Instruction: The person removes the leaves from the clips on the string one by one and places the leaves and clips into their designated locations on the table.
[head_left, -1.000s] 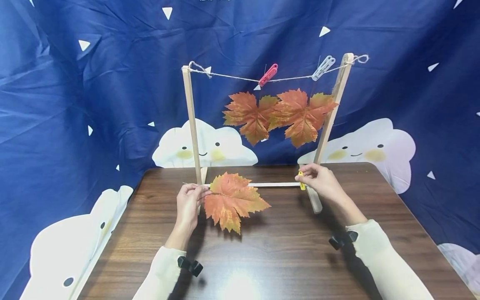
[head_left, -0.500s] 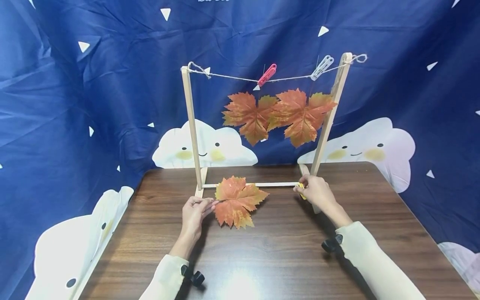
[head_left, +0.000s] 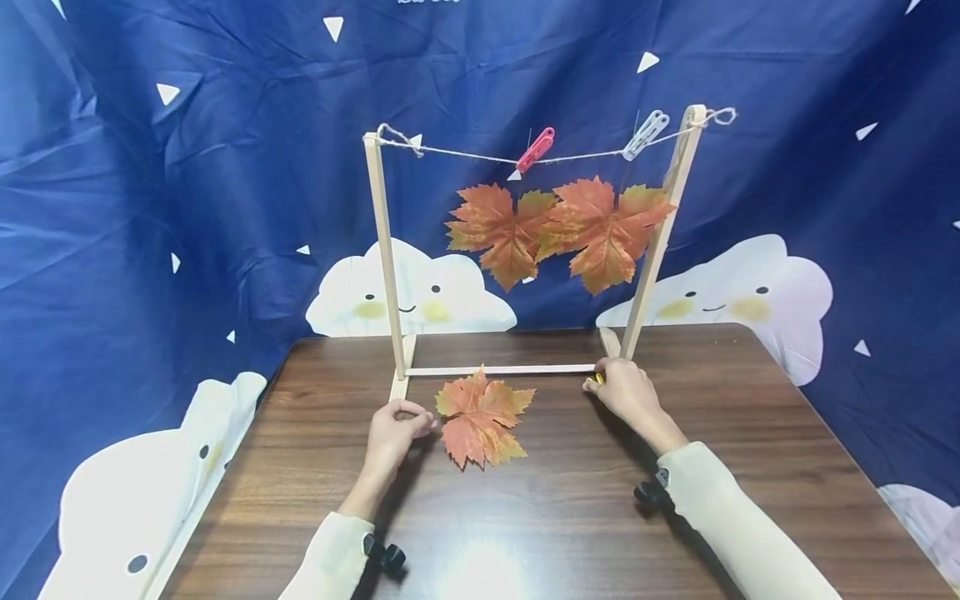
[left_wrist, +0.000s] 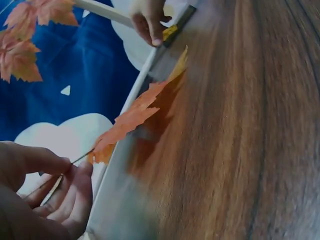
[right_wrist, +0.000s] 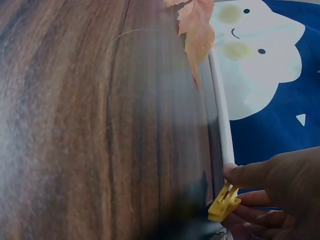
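Lowered: one leaf [head_left: 483,418], one yellow peg [right_wrist: 224,206]; two hanging leaves [head_left: 553,229].

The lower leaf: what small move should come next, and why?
Probably lift the leaf toward the string: the left hand pinches its stem, the right hand holds a yellow clip, and the string's left stretch has no clip.

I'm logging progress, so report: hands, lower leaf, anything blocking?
Left hand: pinching lower leaf by stem. Right hand: holding yellow clothespin. No obstruction seen; two leaves hang below string.
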